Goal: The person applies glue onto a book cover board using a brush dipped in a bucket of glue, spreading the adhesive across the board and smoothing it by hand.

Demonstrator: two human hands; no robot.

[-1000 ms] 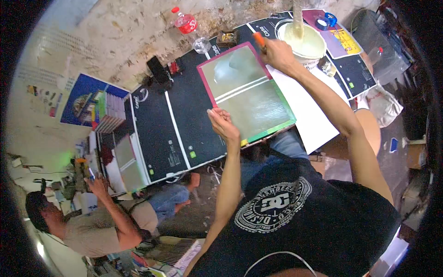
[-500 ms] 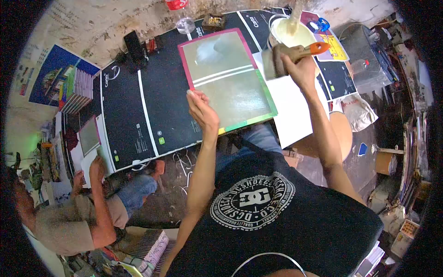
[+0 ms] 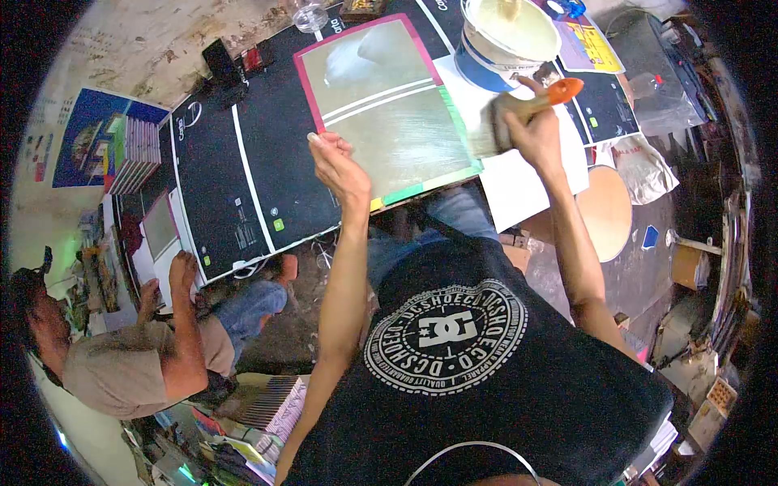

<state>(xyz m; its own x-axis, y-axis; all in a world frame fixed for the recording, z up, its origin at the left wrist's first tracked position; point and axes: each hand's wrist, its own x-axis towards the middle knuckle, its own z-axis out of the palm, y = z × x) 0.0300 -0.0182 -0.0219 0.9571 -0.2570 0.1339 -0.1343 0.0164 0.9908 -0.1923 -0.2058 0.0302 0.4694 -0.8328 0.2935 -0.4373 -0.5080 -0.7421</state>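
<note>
A wide brush (image 3: 557,91) with an orange-tipped handle is gripped in my right hand (image 3: 535,130). Its blurred bristles are at the right edge of a grey board (image 3: 389,121) with pink, green and yellow edging and two white stripes. Wet-looking streaks show on the board. My left hand (image 3: 340,166) is at the board's lower left edge, fingers curled together; what they pinch, if anything, is hidden. Beyond my right hand stands a bucket (image 3: 478,65) of pale paste. White paper (image 3: 519,190) lies under the brush and the board's right side.
A black-covered table (image 3: 279,154) spans the view. At the left a seated person (image 3: 130,364) handles a similar small board (image 3: 160,228). A stack of books (image 3: 138,154), a phone-like black object (image 3: 220,61) and a clear bottle (image 3: 309,16) stand along the wall side.
The brush has moved from beside the board's upper right, near the bucket, down to its lower right edge. The whole view has shifted slightly, with the table higher in it.
</note>
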